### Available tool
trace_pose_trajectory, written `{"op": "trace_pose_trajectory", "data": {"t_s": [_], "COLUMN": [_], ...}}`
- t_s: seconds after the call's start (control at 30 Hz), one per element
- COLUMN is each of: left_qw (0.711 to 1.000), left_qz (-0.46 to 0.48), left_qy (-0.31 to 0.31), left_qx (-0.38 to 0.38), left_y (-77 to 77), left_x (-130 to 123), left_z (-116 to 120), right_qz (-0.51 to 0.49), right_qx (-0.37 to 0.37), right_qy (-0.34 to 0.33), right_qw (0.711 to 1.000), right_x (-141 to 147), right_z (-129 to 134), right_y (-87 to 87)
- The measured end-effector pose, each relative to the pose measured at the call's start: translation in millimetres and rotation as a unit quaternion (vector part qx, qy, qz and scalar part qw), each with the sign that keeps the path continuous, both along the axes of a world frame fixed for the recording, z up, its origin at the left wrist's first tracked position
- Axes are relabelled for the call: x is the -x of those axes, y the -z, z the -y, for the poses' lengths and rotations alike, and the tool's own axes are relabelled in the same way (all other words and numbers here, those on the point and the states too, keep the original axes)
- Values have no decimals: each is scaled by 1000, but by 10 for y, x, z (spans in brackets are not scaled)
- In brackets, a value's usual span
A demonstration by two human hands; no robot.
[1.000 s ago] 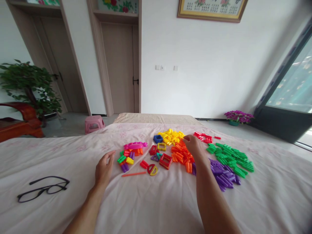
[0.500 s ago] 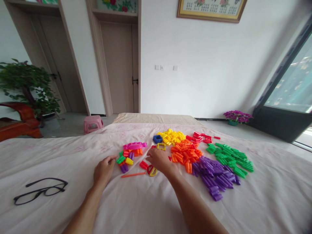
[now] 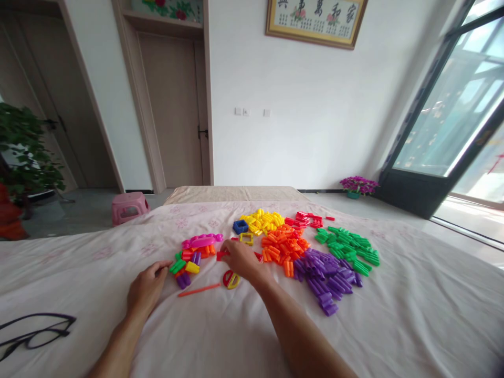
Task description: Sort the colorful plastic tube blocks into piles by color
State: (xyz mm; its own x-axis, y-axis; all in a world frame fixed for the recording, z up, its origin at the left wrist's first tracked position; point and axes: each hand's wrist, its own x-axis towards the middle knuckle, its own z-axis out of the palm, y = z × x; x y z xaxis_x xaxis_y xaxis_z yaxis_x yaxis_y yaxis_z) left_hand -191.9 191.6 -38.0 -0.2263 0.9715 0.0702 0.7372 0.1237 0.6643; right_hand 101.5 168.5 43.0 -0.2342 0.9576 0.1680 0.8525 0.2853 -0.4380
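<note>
My left hand (image 3: 147, 287) rests on the cloth with its fingers curled together. Its fingertips are right beside the green block (image 3: 178, 266) of a small colourful cluster; whether anything is between them is hidden. In that cluster are a yellow block (image 3: 192, 268), purple blocks (image 3: 183, 280) and a pink wavy piece (image 3: 202, 241) along the top. My right hand (image 3: 242, 260) is closed on a red block (image 3: 220, 255), which pokes out at its fingertips. Below it lie a red half-ring (image 3: 226, 279) and a yellow half-ring (image 3: 234, 281), near an orange stick (image 3: 199, 290).
Right of my right hand are piles of orange (image 3: 286, 242), yellow (image 3: 263, 221), purple (image 3: 325, 275), green (image 3: 350, 245) and red blocks (image 3: 304, 218). A blue frame (image 3: 240, 227) and a yellow square frame (image 3: 247, 239) lie behind it. Black glasses (image 3: 37, 336) rest at left.
My right hand has taken hold of the red block and lifted or shifted it away from the half-rings. The left hand stays beside the cluster. The view has turned right.
</note>
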Motion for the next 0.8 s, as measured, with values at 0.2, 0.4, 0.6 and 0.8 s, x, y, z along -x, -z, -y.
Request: {"op": "trace_pose_trajectory", "data": {"t_s": [0.2, 0.4, 0.6, 0.8], "left_qw": [1000, 1000, 1000, 1000], "left_qz": [-1, -1, -3, 7], "left_qy": [-4, -3, 1, 16], "left_qx": [11, 6, -7, -11], "left_y": [-28, -18, 16, 33], "left_x": [-7, -4, -10, -15], "left_z": [4, -9, -34, -32], "right_qz": [-106, -12, 7, -24], "right_qx": [-65, -77, -102, -100], "right_qy": [186, 357, 380, 208], "right_qw": [975, 931, 919, 973], "right_x": [-972, -2046, -2291, -1206], "right_z": [-326, -465, -455, -339], "right_y": [-206, -277, -246, -101]}}
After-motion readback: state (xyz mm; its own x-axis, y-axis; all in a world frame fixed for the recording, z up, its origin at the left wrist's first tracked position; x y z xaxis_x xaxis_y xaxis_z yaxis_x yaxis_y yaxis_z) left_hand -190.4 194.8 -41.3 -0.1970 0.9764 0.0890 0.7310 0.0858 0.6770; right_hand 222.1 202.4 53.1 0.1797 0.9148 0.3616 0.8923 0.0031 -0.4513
